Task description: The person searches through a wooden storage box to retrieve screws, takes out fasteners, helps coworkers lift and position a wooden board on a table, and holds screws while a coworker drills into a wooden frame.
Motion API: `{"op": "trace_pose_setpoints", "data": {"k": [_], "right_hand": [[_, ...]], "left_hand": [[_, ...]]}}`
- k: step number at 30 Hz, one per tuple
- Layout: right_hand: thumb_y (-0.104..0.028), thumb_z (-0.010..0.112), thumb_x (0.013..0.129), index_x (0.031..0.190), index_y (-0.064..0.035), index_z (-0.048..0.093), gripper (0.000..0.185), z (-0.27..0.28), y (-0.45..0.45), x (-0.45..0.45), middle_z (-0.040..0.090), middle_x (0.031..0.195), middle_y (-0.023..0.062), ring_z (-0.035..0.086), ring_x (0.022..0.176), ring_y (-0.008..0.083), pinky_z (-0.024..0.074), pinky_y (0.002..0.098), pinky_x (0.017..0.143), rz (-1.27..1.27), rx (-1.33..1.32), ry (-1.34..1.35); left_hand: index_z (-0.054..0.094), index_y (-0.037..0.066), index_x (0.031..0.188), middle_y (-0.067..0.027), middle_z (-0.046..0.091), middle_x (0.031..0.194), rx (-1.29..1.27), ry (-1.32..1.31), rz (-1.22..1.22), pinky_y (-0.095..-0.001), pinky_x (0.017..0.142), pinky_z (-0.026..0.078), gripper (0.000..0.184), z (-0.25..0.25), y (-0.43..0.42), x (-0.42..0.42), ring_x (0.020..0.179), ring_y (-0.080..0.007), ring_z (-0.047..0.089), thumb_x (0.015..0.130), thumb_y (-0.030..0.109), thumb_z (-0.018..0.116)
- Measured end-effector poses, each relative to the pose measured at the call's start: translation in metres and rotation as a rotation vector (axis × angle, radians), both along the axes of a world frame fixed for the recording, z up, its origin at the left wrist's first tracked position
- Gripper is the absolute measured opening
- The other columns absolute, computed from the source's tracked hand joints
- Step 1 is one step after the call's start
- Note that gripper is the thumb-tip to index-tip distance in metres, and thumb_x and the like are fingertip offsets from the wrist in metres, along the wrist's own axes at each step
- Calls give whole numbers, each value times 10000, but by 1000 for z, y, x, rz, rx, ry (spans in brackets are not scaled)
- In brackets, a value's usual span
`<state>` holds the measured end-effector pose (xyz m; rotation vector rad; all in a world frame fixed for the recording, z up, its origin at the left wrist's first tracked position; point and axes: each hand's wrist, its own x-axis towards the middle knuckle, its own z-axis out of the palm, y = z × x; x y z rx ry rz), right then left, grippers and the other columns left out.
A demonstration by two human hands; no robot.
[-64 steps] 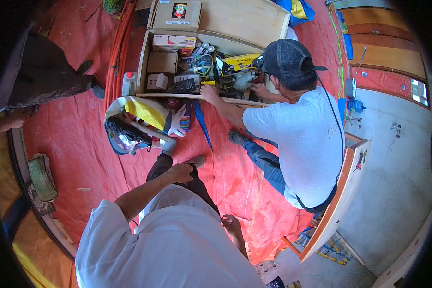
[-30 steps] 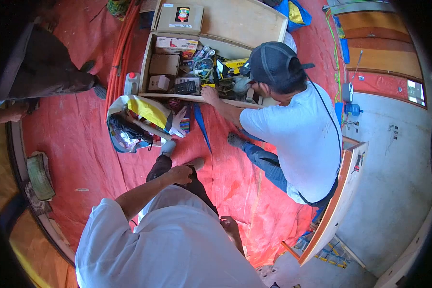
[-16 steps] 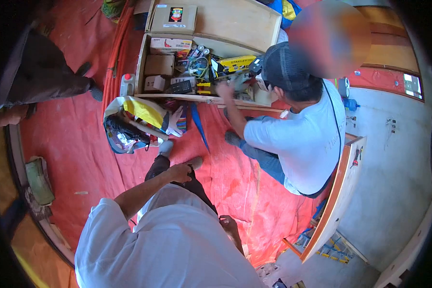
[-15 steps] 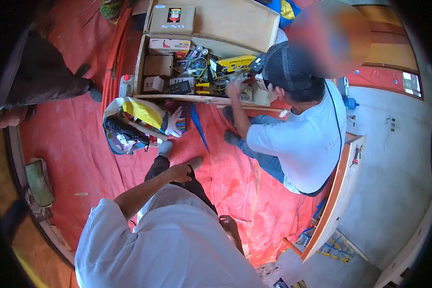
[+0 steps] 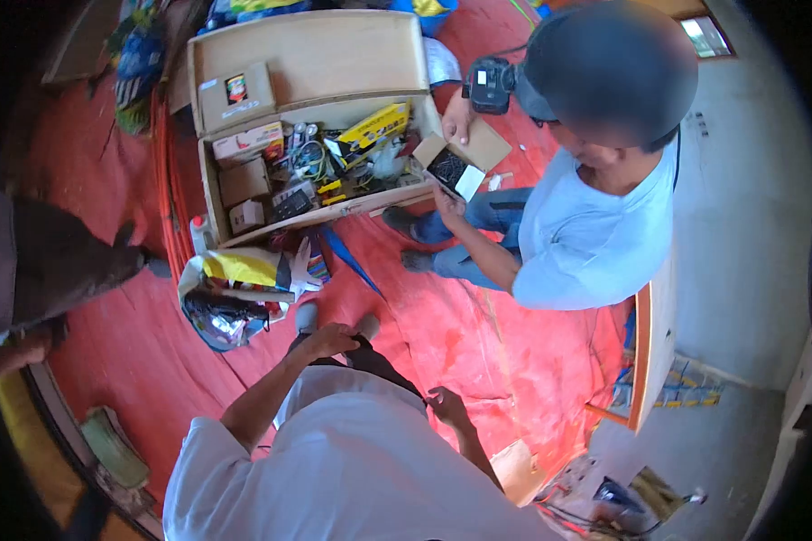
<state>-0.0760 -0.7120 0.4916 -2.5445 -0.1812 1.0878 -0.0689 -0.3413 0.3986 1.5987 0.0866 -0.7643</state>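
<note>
My left hand (image 5: 332, 341) hangs in front of my dark trousers (image 5: 379, 365), its fingers loosely bent with nothing visible in them. Lower and to the right, my right hand (image 5: 448, 408) hangs beside my thigh, fingers apart, also without anything in it. The white shirt (image 5: 343, 460) covers the bottom of the view. In front of me stands an open wooden tool chest (image 5: 325, 216) holding wires, boxes and tools. A co-worker (image 5: 595, 216) at its right end grips a small opened cardboard box (image 5: 481, 146) with dark small pieces inside.
A bag (image 5: 216, 317) of mixed things stands between my feet and the chest. Red tubes (image 5: 169, 180) run along the floor at left. Another person's leg (image 5: 63, 261) is at the left edge. A wooden panel (image 5: 651, 352) stands at right. Red sheeting (image 5: 424, 361) covers the floor.
The co-worker has lifted a small cardboard box out of the chest area and holds it opened in both hands. My view has shifted; my right hand has swung slightly outward.
</note>
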Motion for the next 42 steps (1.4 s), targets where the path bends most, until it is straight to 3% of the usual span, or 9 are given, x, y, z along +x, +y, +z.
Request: {"op": "trace_pose_setpoints", "data": {"k": [4,9,13,16,19,20,23,33,42], "right_hand": [[-253,607,842,1038,-41,611,288,36,51,30,646,882,162,637,758,269,501,359,677,-54,127,-281],[-100,585,849,1039,-23,585,205,119,113,98,597,877,159,602,798,282,487,357,690,-34,415,-602],[-75,570,858,1047,-23,589,197,175,134,144,595,898,148,599,811,272,484,349,695,15,579,-844],[-67,557,865,1036,-22,596,181,202,138,168,604,912,146,601,816,268,484,343,703,2,654,-910],[-72,545,874,1017,-15,609,167,214,135,199,622,912,141,612,814,246,486,335,701,-1,692,-970],[-69,543,875,1014,-11,616,168,215,135,209,632,905,136,620,798,229,487,332,695,-2,697,-980],[-52,521,875,1025,-6,620,185,191,138,256,642,895,158,633,755,241,489,352,691,161,760,-1073],[-102,477,901,1130,14,590,281,170,121,281,638,989,219,637,884,322,481,368,802,168,577,-680],[-123,534,857,1111,-22,612,284,200,109,257,613,1123,150,567,1034,298,418,395,916,330,272,-1162]], "left_hand": [[457,12,1280,-181,546,1221,-44,-106,158,-354,855,485,655,-31,-20,8,1055,-277,584,803,411,663],[281,-13,1392,-176,394,1364,-1,-293,499,-361,994,389,815,74,-42,81,1199,-248,463,806,377,691],[236,-28,1409,-172,364,1391,-305,-487,902,-324,1047,308,761,167,-49,147,1263,-211,382,873,355,617],[275,-15,1397,-168,435,1334,-17,-620,984,-325,1023,330,728,182,-45,196,1223,-216,426,873,362,612],[343,9,1369,-144,545,1200,-101,-613,891,-322,894,426,668,209,-49,229,1059,-202,531,871,366,609],[450,29,1270,-89,609,1016,-113,-699,952,-295,726,462,565,207,-54,240,862,-159,564,850,362,628],[527,45,1135,-58,595,925,-89,-285,886,-274,657,462,443,207,-60,250,773,-134,556,830,343,646],[572,16,1015,-53,612,882,-73,-324,891,-284,719,466,353,145,-86,199,799,-139,566,822,291,680],[561,-5,1040,-46,618,900,-129,-321,903,-270,717,454,378,178,-107,155,796,-129,557,850,308,657]]}}
